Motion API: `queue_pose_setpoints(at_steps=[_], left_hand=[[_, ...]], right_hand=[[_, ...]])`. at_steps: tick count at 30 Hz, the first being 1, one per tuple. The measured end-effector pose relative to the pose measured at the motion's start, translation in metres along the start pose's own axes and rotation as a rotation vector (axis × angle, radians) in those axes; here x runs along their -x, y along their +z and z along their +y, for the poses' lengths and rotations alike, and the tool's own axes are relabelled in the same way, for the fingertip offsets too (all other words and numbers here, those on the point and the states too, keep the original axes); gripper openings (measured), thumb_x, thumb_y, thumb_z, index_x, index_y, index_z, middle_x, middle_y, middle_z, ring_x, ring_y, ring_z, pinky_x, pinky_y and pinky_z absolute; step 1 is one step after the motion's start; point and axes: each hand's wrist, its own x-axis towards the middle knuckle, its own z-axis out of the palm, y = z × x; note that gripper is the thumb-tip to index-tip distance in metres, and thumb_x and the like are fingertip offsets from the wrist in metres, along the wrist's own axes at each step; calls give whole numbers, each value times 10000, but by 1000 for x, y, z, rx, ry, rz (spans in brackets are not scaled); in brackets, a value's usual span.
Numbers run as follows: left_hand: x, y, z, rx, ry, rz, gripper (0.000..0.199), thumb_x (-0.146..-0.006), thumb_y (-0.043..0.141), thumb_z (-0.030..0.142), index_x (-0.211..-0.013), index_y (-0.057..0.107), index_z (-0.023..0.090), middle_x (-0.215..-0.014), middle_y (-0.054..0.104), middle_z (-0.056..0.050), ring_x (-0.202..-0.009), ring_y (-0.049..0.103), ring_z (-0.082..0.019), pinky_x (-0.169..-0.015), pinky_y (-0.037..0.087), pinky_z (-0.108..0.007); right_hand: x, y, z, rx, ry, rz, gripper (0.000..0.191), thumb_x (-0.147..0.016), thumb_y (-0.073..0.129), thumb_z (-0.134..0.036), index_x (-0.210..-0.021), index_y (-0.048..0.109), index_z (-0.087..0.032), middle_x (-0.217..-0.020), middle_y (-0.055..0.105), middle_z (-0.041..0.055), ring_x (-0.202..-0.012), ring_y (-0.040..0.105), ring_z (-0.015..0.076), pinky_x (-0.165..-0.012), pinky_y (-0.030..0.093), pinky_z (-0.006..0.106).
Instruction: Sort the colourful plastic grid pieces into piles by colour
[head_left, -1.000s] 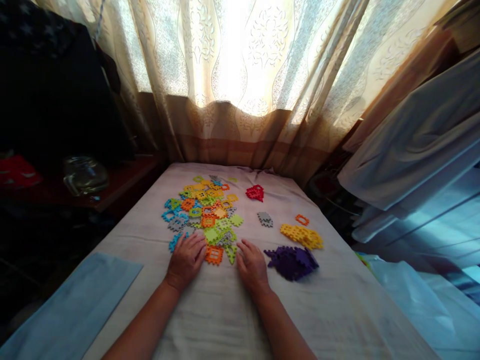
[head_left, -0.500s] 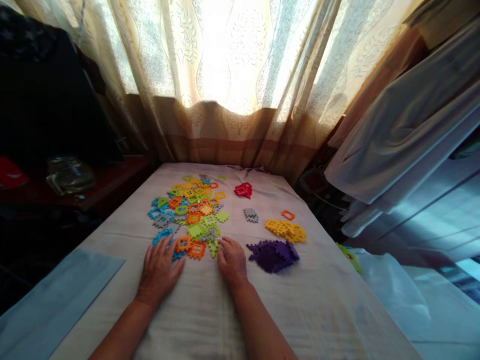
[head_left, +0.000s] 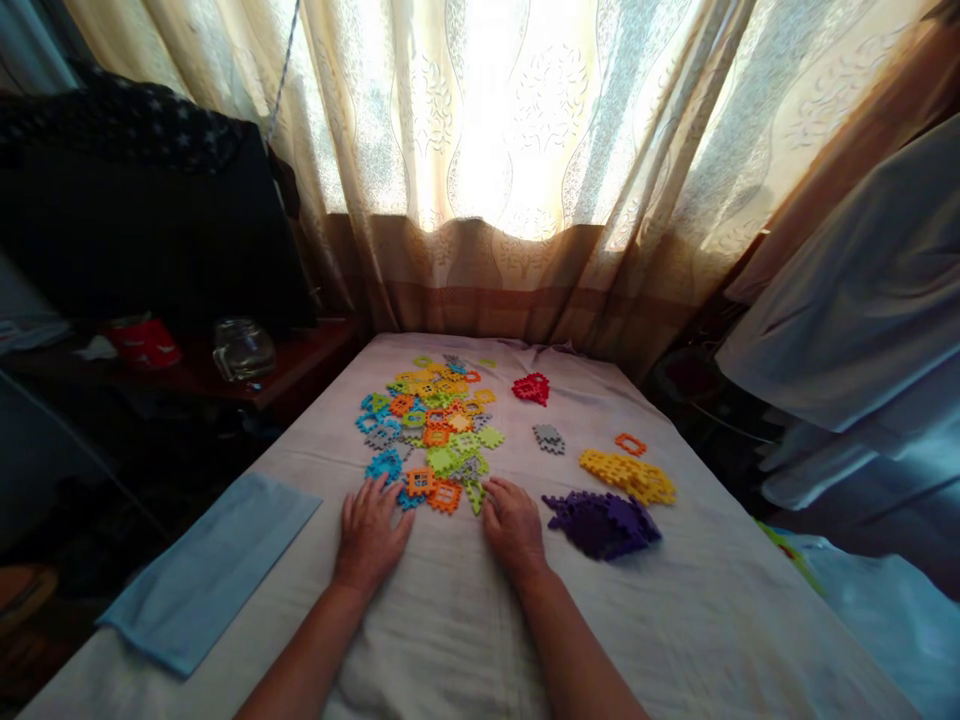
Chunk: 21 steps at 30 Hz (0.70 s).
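My left hand (head_left: 370, 532) lies palm down with fingers apart at the near edge of a mixed pile of toothed plastic pieces, its fingertips by blue pieces (head_left: 385, 464). Resting on the sheet, my right hand (head_left: 514, 525) has its fingertips beside a green triangular piece (head_left: 475, 495); its fingers are slightly curled and hold nothing visible. Two orange pieces (head_left: 444, 496) lie between the hands. Right of them are a purple pile (head_left: 606, 525), a yellow pile (head_left: 628, 475), grey pieces (head_left: 549, 438), a red pile (head_left: 531, 388) and a single orange frame (head_left: 630, 444).
A folded blue cloth (head_left: 217, 570) lies at the left of the sheet-covered surface. On a dark red desk (head_left: 300, 355) stand a glass jar (head_left: 244, 350) and a red container (head_left: 142, 342). Curtains (head_left: 480, 270) hang behind, and clothes (head_left: 847, 290) at the right.
The camera view has turned left, so everything appears shifted to the right. Both hands stay at the near edge of the mixed pile, with little change relative to the pieces.
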Motion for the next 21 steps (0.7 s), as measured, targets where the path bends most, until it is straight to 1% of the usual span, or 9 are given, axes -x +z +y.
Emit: queue_pose_setpoints(at_steps=[3,6,8,10,12,13,15,18,21], left_hand=[[0,-1,2,-11,9,2,444,-876,513,322,-1305,586,236,-1439,498,-130,-1358,406,-311,-1121,268,-542],[1,1,2,-28,53,15,447,-877,500,311,-1314,581,262,-1455,477,-130,-1374,382,-317,-1121,251,-555],[1,4,1,-37,82,43,440,-879,485,309,-1302,593,251,-1454,477,-132,-1376,375,-315,-1129,236,-552],[0,8,-2,-39,97,82,442,-884,465,318,-1293,599,219,-1441,488,-143,-1371,380,-312,-1133,234,-544],[-1,11,-4,-28,109,113,447,-891,440,331,-1282,606,192,-1421,507,-154,-1358,394,-314,-1128,243,-544],[-1,13,-6,-20,119,124,448,-894,429,335,-1274,611,184,-1409,518,-158,-1350,403,-317,-1125,246,-547],[-2,15,-7,0,147,148,445,-896,416,335,-1260,619,176,-1390,535,-160,-1338,418,-318,-1126,242,-554],[-6,17,0,30,218,191,436,-891,422,322,-1262,611,194,-1389,543,-143,-1335,423,-308,-1141,204,-565],[-19,15,24,72,350,187,420,-881,452,309,-1263,604,225,-1395,546,-119,-1352,410,-299,-1153,176,-569]], right_hand=[[2,4,0,14,-22,18,330,-818,522,-143,-1076,719,-202,-1149,699,88,-1071,619,228,-946,462,377],[1,1,-2,-3,-85,89,338,-810,507,-147,-1066,719,-208,-1125,708,83,-1052,628,218,-935,473,368],[-2,-11,1,-17,-134,181,337,-832,486,-174,-1078,713,-204,-1127,707,85,-1051,629,212,-940,473,365],[-5,-31,13,-23,-127,315,329,-868,466,-235,-1085,708,-187,-1115,709,99,-1041,632,214,-947,468,372],[-6,-58,37,-16,-23,472,351,-888,450,-326,-1057,711,-163,-1077,716,120,-1016,636,226,-950,465,388],[-4,-71,52,-10,60,547,380,-885,442,-376,-1031,715,-155,-1052,719,129,-999,638,236,-945,465,398],[3,-95,87,-2,268,640,459,-863,416,-462,-997,717,-144,-1049,715,145,-996,634,255,-939,464,408],[16,-114,130,-39,558,635,575,-817,384,-551,-1027,707,-125,-1075,705,163,-985,635,277,-880,485,402],[23,-113,151,-111,663,584,642,-783,364,-597,-1038,700,-113,-1097,697,181,-1020,628,297,-902,478,410]])
